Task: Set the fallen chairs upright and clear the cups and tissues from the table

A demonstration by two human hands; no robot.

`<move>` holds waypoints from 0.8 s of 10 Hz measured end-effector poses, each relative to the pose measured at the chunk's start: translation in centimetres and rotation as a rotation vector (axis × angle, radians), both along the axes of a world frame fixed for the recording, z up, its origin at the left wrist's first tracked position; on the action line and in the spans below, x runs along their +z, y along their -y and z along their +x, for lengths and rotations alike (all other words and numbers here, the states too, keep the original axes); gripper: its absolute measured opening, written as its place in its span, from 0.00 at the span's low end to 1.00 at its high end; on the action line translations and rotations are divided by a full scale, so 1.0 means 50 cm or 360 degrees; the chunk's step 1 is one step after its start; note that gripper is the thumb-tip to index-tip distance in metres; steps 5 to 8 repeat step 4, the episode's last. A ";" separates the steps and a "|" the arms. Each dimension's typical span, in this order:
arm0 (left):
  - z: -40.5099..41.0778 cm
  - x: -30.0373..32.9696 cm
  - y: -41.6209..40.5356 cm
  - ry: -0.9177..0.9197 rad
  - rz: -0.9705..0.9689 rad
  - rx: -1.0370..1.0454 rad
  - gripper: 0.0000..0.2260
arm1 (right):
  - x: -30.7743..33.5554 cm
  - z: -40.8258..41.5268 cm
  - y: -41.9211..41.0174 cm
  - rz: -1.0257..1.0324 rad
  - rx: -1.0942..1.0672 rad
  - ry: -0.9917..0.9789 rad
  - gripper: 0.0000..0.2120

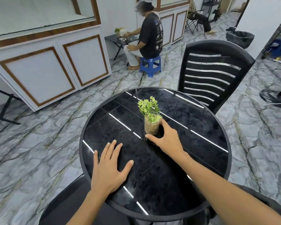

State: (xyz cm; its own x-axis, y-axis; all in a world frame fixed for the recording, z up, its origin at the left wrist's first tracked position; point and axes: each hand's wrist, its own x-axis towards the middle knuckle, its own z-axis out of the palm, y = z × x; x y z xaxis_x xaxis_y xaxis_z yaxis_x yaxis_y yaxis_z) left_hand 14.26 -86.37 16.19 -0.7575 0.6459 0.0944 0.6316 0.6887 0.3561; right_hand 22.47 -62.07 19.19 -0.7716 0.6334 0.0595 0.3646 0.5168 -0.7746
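A round black glossy table [201, 151] fills the middle of the view. On it stands a small potted green plant [150, 122] in a clear, pebble-filled pot. My right hand [166, 140] curls around the pot's base from the right, thumb in front and fingers behind. Flat on the tabletop to the left lies my left hand [110, 166], fingers spread. A black slatted chair [212, 75] stands upright behind the table at the right. No cups or tissues show on this table.
Another dark chair's edge [68, 200] shows below the table at the near left. A person sits on a blue stool [151, 65] at a small folding table [120, 40] in the back. White cabinets [55, 67] line the left. Cables and a fan base [274, 96] lie at right.
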 end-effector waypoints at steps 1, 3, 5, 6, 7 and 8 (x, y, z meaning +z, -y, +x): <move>0.004 0.007 -0.002 0.0044 -0.0021 -0.0004 0.35 | 0.003 0.026 -0.007 0.0041 -0.0025 0.0050 0.46; -0.002 0.075 -0.014 0.0306 -0.0034 0.0008 0.33 | 0.047 0.102 -0.019 0.0229 0.0014 0.0226 0.46; 0.015 0.148 -0.029 0.0287 -0.0007 -0.0068 0.34 | 0.095 0.145 -0.018 0.0297 0.0003 0.0265 0.45; 0.015 0.148 -0.029 0.0287 -0.0007 -0.0068 0.34 | 0.095 0.145 -0.018 0.0297 0.0003 0.0265 0.45; 0.015 0.148 -0.029 0.0287 -0.0007 -0.0068 0.34 | 0.095 0.145 -0.018 0.0297 0.0003 0.0265 0.45; 0.015 0.148 -0.029 0.0287 -0.0007 -0.0068 0.34 | 0.095 0.145 -0.018 0.0297 0.0003 0.0265 0.45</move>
